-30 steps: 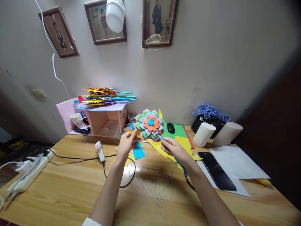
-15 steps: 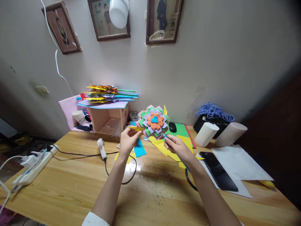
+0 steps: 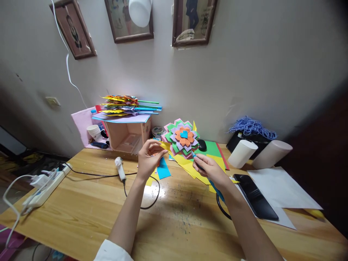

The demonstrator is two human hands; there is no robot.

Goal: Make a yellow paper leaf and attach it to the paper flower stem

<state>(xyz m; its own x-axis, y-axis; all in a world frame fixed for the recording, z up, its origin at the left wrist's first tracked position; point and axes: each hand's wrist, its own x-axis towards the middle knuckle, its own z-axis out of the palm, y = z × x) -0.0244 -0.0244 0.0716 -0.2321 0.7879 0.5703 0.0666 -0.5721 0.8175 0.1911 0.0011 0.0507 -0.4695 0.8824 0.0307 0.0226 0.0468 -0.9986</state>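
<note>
A layered paper flower [image 3: 184, 135] is held up above the desk. It has a blue centre and orange, lilac, green and pink layers, and faces me. Yellow paper petals [image 3: 165, 145] stick out behind it on the left and upper right. My left hand [image 3: 149, 159] has its thumb and fingers closed about the left yellow petal, its fingertips partly hidden. Wrapped round the blue stem [image 3: 216, 189] just below the flower is my right hand [image 3: 209, 167]; the stem runs down under the wrist.
A white corded tool [image 3: 119, 168], probably a glue gun, lies at left near a power strip [image 3: 46, 190]. Yellow sheets [image 3: 194, 170] and blue paper [image 3: 163, 169] lie under the flower. Finished flowers [image 3: 119, 107] rest on a box [image 3: 126, 136]. A phone [image 3: 255, 197] is at right.
My left fingers have shifted along the yellow petal, covering more of its outer end. The view has tilted slightly; the flower and the right hand keep nearly the same place together.
</note>
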